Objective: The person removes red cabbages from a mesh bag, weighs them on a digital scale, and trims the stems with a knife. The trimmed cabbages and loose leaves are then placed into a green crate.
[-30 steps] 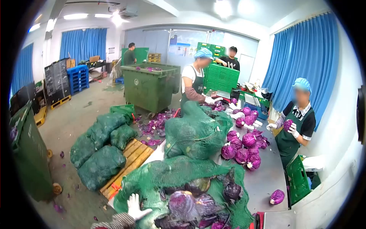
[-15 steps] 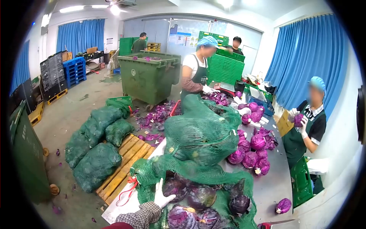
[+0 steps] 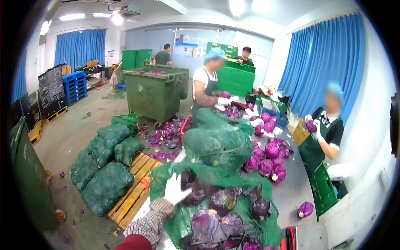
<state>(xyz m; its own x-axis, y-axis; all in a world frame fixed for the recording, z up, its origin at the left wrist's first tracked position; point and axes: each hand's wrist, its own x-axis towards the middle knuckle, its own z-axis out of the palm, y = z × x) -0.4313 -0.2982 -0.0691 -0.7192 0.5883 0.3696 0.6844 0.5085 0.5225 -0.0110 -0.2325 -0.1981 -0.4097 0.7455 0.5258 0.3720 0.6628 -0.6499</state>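
My left hand (image 3: 176, 191), in a white glove with a checked sleeve, lies against the left side of an opened green mesh bag (image 3: 161, 183). Its fingers are stretched out and apart, close to the dark outer-leaved red cabbages (image 3: 223, 201) in the bag. More of these cabbages sit at the bag's front, some with pale cut marks. Just behind stands a fuller green mesh sack (image 3: 218, 146) on the metal table. A red tie (image 3: 146, 183) shows at the bag's left edge. My right hand is out of view.
Peeled red cabbages (image 3: 271, 150) are heaped on the table (image 3: 293, 196). Two co-workers (image 3: 208, 81) (image 3: 323, 137) handle cabbages. Filled sacks (image 3: 107, 183) and a wooden pallet (image 3: 133, 189) lie at left. A large green bin (image 3: 152, 93) stands behind, with scattered leaves on the floor.
My left hand has moved forward along the bag. The mesh edge lies further back, and more cabbages are uncovered. The co-worker near the bin now holds a cabbage. The view has shifted slightly.
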